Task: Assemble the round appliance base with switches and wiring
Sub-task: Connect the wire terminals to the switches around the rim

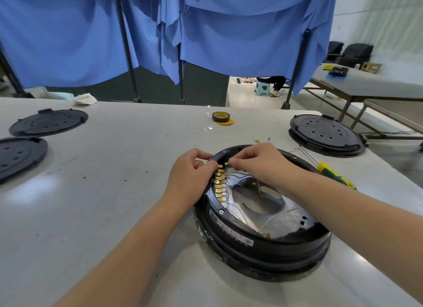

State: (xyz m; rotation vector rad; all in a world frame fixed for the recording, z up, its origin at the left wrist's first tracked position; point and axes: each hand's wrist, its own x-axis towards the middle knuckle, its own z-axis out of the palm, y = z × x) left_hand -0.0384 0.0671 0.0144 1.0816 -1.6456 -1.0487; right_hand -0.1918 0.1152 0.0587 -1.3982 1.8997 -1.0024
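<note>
Head view: lying open-side-up on tabletop (114,192), round appliance base (263,242), looking rigid, hefty. Left hand (192,176) gripping switch block (216,158) at rim; right hand (258,162) pinching thin, springy wire terminal (227,163). Handling by brass tabs, not fragile leads.

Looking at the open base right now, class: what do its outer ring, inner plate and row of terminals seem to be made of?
Outer ring: probably moulded plastic, glossy black. Inner plate: likely sheet metal, silvery and reflective. Terminals: apparently brass or plated metal, shiny gold tabs.
</note>
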